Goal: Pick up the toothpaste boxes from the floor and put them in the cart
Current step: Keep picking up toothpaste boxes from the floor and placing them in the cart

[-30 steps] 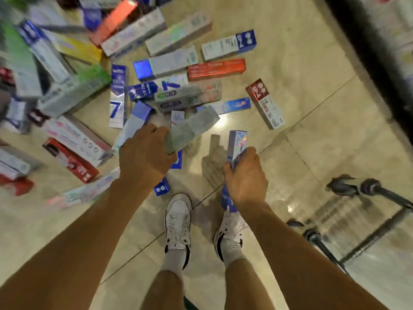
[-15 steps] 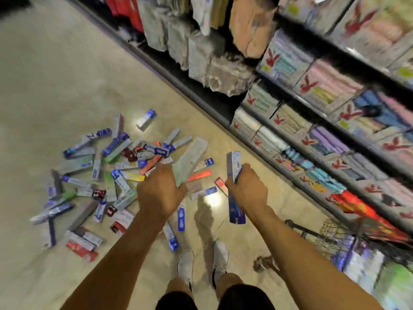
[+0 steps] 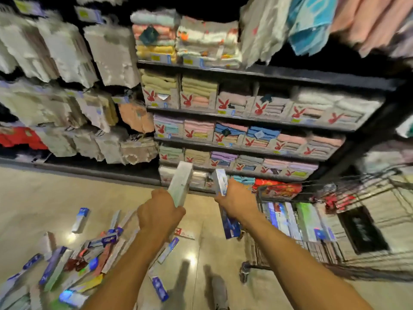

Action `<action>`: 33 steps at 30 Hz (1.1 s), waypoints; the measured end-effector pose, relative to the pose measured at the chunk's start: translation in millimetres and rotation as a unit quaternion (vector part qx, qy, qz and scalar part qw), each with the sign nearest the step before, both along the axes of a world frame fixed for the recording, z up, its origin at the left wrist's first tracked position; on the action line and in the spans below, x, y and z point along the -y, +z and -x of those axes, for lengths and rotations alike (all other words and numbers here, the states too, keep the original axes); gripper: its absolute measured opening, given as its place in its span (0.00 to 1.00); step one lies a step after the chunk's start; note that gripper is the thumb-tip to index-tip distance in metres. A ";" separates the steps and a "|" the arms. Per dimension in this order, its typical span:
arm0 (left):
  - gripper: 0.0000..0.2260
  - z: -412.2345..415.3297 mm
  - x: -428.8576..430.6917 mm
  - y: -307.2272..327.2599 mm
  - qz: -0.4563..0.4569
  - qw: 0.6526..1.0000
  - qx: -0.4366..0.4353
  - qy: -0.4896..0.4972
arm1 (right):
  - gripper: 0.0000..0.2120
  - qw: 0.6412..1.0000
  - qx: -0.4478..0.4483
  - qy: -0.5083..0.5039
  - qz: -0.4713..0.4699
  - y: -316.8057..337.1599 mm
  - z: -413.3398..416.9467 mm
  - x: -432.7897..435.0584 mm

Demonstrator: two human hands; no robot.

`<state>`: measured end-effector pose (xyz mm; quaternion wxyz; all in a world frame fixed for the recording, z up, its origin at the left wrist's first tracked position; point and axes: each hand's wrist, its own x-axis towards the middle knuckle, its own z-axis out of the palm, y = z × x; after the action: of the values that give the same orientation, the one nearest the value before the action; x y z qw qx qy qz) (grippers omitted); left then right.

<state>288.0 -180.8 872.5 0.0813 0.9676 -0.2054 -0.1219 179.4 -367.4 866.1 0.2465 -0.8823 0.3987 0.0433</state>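
Hands each grip one toothpaste box: left hand [image 3: 159, 212] curled round a pale green box [image 3: 180, 186], right hand [image 3: 238, 201] round a blue box [image 3: 220, 184], beside one wire cart [image 3: 290, 199].

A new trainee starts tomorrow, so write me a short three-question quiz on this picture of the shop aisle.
1. True or false: the left hand holds nothing.
2. The right hand grips: A) a towel, B) a blue box, C) a bottle.
3. Fill in: the cart stands to the person's ____, with boxes already inside.
Key: 1 false, it grips a pale green box. 2 B. 3 right.
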 end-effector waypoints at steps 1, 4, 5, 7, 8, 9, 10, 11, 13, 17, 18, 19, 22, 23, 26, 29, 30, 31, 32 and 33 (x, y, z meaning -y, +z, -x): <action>0.28 9.3 9.6 2.6 0.002 1.000 -0.003 -0.017 | 0.22 1.000 0.002 -0.022 0.003 3.7 18.4 6.0; 0.30 46.3 40.7 10.6 0.004 0.997 -0.013 -0.074 | 0.21 0.996 0.006 -0.083 0.014 11.5 78.7 23.6; 0.30 60.6 51.0 13.6 0.004 0.996 -0.019 -0.090 | 0.21 0.995 0.005 -0.098 0.018 13.1 100.1 28.6; 0.30 88.7 70.7 18.4 0.005 0.993 -0.021 -0.115 | 0.22 0.991 0.000 -0.130 0.024 16.2 142.1 39.1; 0.29 102.3 80.5 20.2 0.006 0.991 -0.018 -0.130 | 0.23 0.989 -0.001 -0.149 0.026 18.2 162.4 44.3; 0.29 115.2 90.9 21.3 0.007 0.989 -0.014 -0.149 | 0.24 0.985 -0.001 -0.168 0.029 19.9 182.4 49.9; 0.29 128.5 101.5 22.4 0.008 0.986 -0.011 -0.168 | 0.24 0.982 -0.003 -0.185 0.031 21.3 201.9 56.0; 0.30 142.1 111.8 23.8 0.006 0.983 -0.008 -0.183 | 0.24 0.980 -0.008 -0.197 0.033 22.4 220.9 62.5; 0.30 168.9 133.2 24.9 -0.001 0.978 0.005 -0.208 | 0.22 0.976 -0.027 -0.213 0.032 24.0 256.1 76.3; 0.27 224.6 174.2 22.6 0.012 0.972 0.009 -0.234 | 0.20 0.972 -0.042 -0.230 0.036 26.2 318.4 106.6; 0.26 237.6 183.8 21.4 0.019 0.972 0.006 -0.234 | 0.20 0.970 -0.047 -0.235 0.039 27.6 332.6 114.5; 0.26 249.9 192.9 19.8 0.028 0.972 0.005 -0.234 | 0.20 0.969 -0.050 -0.238 0.042 28.0 346.2 122.6; 0.26 279.7 217.8 10.7 0.052 0.972 0.013 -0.230 | 0.25 0.967 -0.051 -0.243 0.051 24.1 382.7 150.0; 0.26 287.7 224.9 7.1 0.060 0.972 0.012 -0.225 | 0.24 0.968 -0.055 -0.241 0.053 22.9 393.3 158.2; 0.24 306.6 242.7 -1.7 0.073 0.977 -0.013 -0.199 | 0.19 0.968 -0.071 -0.235 0.048 16.3 417.6 181.8; 0.25 313.6 261.8 -5.3 0.073 0.983 -0.029 -0.167 | 0.19 0.970 -0.077 -0.225 0.043 6.5 423.8 206.7; 0.25 312.6 268.6 -8.2 0.070 0.984 -0.031 -0.159 | 0.20 0.972 -0.078 -0.218 0.037 2.6 421.4 216.3; 0.26 310.4 275.9 -11.7 0.062 0.986 -0.033 -0.151 | 0.19 0.974 -0.080 -0.212 0.030 -0.5 417.5 226.4; 0.26 307.2 284.5 -16.2 0.056 0.988 -0.037 -0.140 | 0.19 0.975 -0.082 -0.204 0.021 -3.7 412.0 237.6; 0.27 303.3 293.2 -21.1 0.051 0.989 -0.042 -0.128 | 0.18 0.977 -0.086 -0.195 0.013 -7.6 405.5 249.5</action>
<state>-15.4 -474.0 851.4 0.1229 0.9218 -0.3303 -0.1615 -226.1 -616.9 858.6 0.2038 -0.7838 0.5830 0.0652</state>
